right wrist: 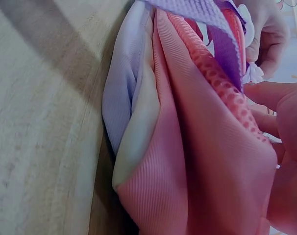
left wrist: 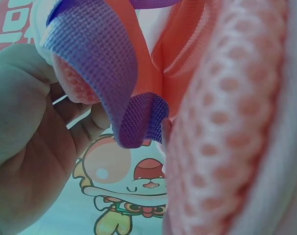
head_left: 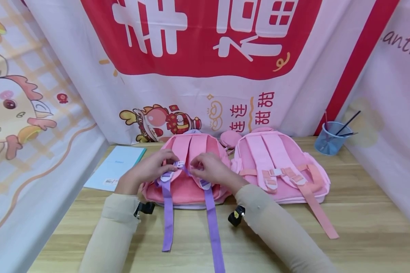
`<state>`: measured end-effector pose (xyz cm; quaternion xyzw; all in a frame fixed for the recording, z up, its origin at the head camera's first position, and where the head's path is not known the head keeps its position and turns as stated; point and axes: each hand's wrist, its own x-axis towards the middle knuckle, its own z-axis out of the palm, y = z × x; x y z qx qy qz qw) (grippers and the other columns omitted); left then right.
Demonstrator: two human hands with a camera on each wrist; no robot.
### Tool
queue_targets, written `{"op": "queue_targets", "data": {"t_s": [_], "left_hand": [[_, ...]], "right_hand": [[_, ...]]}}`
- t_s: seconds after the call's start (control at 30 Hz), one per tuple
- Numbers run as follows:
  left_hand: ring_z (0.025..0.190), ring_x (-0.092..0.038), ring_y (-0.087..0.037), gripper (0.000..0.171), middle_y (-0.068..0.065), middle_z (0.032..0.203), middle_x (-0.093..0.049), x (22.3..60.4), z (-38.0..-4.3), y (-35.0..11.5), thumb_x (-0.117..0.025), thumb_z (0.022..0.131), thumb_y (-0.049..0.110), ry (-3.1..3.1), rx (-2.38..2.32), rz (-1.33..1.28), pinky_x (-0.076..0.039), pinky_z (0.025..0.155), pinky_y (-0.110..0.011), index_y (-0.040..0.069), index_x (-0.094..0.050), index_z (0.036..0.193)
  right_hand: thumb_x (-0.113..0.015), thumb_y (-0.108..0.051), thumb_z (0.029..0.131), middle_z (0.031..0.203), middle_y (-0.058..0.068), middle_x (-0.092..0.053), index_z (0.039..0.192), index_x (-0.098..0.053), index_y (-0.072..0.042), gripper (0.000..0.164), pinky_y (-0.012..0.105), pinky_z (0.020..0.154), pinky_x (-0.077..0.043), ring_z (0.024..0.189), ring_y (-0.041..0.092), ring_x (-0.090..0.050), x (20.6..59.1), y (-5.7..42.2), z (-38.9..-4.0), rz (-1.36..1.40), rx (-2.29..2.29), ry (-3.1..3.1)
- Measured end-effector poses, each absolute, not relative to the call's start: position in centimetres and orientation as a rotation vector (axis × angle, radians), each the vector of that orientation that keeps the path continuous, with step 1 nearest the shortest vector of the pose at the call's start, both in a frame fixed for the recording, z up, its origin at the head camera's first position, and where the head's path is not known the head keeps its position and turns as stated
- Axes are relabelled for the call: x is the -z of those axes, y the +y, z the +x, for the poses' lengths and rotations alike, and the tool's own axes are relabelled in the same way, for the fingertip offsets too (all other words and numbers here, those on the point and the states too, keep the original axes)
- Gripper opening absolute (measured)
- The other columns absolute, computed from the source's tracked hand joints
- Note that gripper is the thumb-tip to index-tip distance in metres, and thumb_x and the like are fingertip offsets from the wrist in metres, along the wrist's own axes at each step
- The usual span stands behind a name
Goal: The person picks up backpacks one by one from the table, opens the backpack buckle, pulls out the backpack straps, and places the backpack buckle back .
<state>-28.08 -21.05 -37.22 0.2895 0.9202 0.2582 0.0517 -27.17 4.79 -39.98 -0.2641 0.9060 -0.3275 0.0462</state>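
Note:
A coral-pink backpack (head_left: 188, 195) lies on the table with its shoulder straps facing up. Across those straps runs a purple chest strap (head_left: 186, 170) with a white buckle (head_left: 180, 164). My left hand (head_left: 153, 165) pinches the buckle between thumb and fingers. Opposite it, my right hand (head_left: 212, 168) has its thumb and fingertips at the purple webbing and pinches it. Two long purple strap tails (head_left: 168, 223) hang toward the table's front. Close up in the left wrist view, a loop of purple webbing (left wrist: 89, 49) passes beside coral mesh padding (left wrist: 222, 117).
To the right lies a light pink backpack (head_left: 259, 151) with peach straps. A round pink pouch (head_left: 230, 138) sits between the bags. A light blue notebook (head_left: 119, 163) lies at left, and a blue pen cup (head_left: 330, 140) stands at back right. Printed cloth walls (head_left: 205, 87) enclose the table.

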Motion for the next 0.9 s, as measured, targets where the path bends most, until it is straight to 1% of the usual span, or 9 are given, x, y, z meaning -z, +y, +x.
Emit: {"op": "queue_targets", "data": {"t_s": [0.23,0.3,0.43,0.57,0.73,0.9], "left_hand": [[0.112,-0.063,-0.025,0.018,-0.002,0.122,-0.073,37.0,-27.9,-21.2,-0.076,0.102,0.019,2.831,-0.78,0.864,-0.054,0.105,-0.051,0.017,-0.076,0.12],[0.112,-0.063,-0.024,0.018,-0.002,0.121,-0.073,36.9,-27.9,-21.2,-0.076,0.102,0.019,2.84,-0.773,0.852,-0.054,0.104,-0.05,0.018,-0.076,0.12],[0.112,-0.064,-0.025,0.018,-0.003,0.121,-0.073,36.6,-28.0,-21.2,-0.075,0.102,0.016,2.851,-0.776,0.875,-0.055,0.103,-0.051,0.017,-0.076,0.121],[0.113,-0.064,-0.025,0.019,-0.004,0.122,-0.073,36.4,-28.0,-21.2,-0.075,0.102,0.015,2.858,-0.786,0.886,-0.055,0.103,-0.051,0.016,-0.076,0.121],[0.11,-0.064,-0.024,0.019,-0.003,0.121,-0.073,36.4,-28.0,-21.3,-0.075,0.102,0.016,2.861,-0.795,0.879,-0.056,0.101,-0.047,0.016,-0.076,0.121],[0.106,-0.064,-0.023,0.018,-0.004,0.118,-0.073,36.3,-28.0,-21.4,-0.075,0.102,0.015,2.859,-0.816,0.89,-0.056,0.096,-0.043,0.014,-0.076,0.12]], "right_hand": [[-0.077,-0.032,0.102,0.117,0.001,-0.079,0.126,-0.077,-0.012,0.031,0.033,0.096,-0.058,0.103,0.015,-0.068,40.3,4.0,-27.7,-0.815,1.02,2.715],[-0.078,-0.032,0.102,0.118,0.001,-0.079,0.127,-0.078,-0.013,0.032,0.033,0.097,-0.058,0.103,0.015,-0.068,40.3,3.8,-27.8,-0.817,1.041,2.697],[-0.077,-0.032,0.102,0.124,0.003,-0.079,0.132,-0.076,-0.012,0.037,0.036,0.102,-0.057,0.108,0.016,-0.068,40.1,3.3,-27.9,-0.828,1.067,2.663],[-0.076,-0.032,0.103,0.122,0.006,-0.078,0.135,-0.074,-0.009,0.04,0.035,0.1,-0.057,0.104,0.016,-0.068,40.0,2.9,-28.0,-0.81,1.093,2.63],[-0.073,-0.025,0.104,0.12,0.007,-0.078,0.132,-0.075,-0.006,0.033,0.036,0.101,-0.057,0.104,0.016,-0.069,40.0,2.4,-28.0,-0.789,1.141,2.635],[-0.073,-0.023,0.105,0.119,0.008,-0.08,0.128,-0.077,-0.006,0.029,0.036,0.1,-0.058,0.104,0.016,-0.07,40.0,2.2,-28.0,-0.768,1.187,2.644]]}}
